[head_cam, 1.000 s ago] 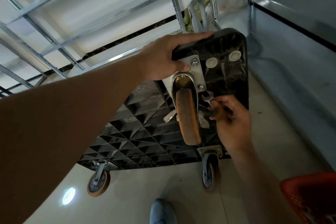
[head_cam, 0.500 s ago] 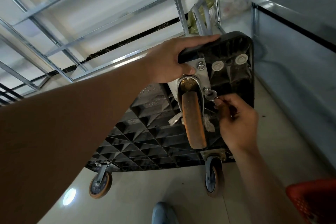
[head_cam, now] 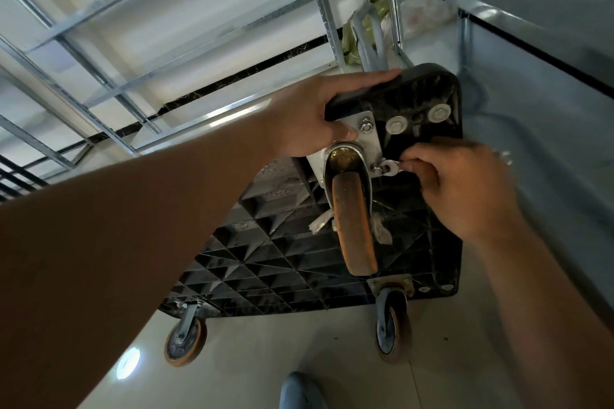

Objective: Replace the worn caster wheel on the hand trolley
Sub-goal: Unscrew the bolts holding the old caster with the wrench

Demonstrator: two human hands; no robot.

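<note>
**Kid:** Where is the old wheel?

**Helper:** The worn caster wheel (head_cam: 354,226) is bolted near the top corner of the trolley (head_cam: 299,256), which stands tipped up on its end on the floor (head_cam: 332,352). Its orange tread looks scuffed and dirty.

**Kid:** Is it hard to hold?

**Helper:** I think the wheel is hard and a bit heavy for its size, and it can swivel, so it may flop about. The metal plate (head_cam: 368,139) above it looks like the best place to grab once the bolts come out.

**Kid:** What are the hands doing?

**Helper:** The left hand (head_cam: 315,116) grips the trolley's top edge, thumb on the plate. The right hand (head_cam: 458,189) pinches a small wrench (head_cam: 392,168) set on the bolt (head_cam: 377,170) beside the wheel fork.

**Kid:** Did anything change?

**Helper:** Yes. A moment ago the right hand sat lower, below the bolt. Now it is higher, out to the side, so the wrench has swung round. The left hand holds the same spot.
</note>
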